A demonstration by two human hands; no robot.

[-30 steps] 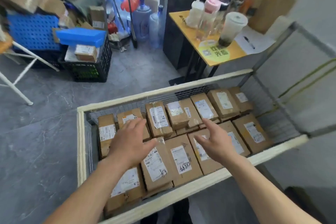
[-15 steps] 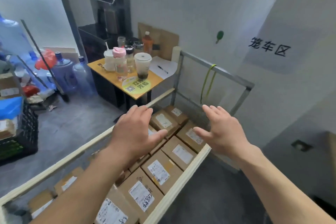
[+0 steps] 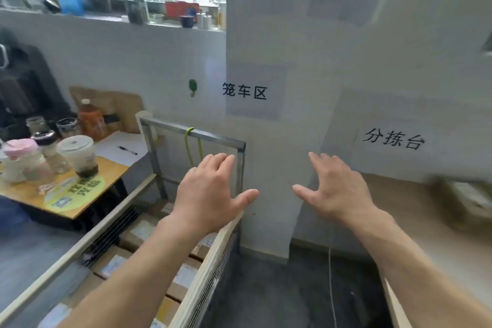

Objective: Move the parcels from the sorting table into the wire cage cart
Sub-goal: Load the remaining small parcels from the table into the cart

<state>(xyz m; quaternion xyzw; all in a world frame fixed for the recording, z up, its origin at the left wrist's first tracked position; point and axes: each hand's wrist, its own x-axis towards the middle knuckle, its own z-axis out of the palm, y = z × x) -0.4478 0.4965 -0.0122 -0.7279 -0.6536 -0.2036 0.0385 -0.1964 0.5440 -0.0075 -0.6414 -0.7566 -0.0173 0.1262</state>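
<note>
The wire cage cart point(image 3: 210, 255) stands at lower left with a pale padded rim and a grey metal end frame. Several brown cardboard parcels point(image 3: 114, 263) with white labels lie flat inside it, partly hidden by my left arm. My left hand point(image 3: 210, 189) hovers above the cart's right rim, fingers spread, holding nothing. My right hand point(image 3: 335, 189) is raised in front of the wall, also spread and empty. At the right edge, the wooden sorting table point(image 3: 415, 221) carries a blurred parcel point(image 3: 466, 200).
A yellow side table point(image 3: 34, 200) with cups, bottles and a pen stands left of the cart. A white wall corner point(image 3: 266, 168) with signs lies ahead, between cart and sorting table. Dark floor point(image 3: 279, 295) lies in the gap below.
The view has swung right and up, away from the cart's inside toward the wall and sorting table. Both empty hands have lifted off the parcels and moved rightward with it.
</note>
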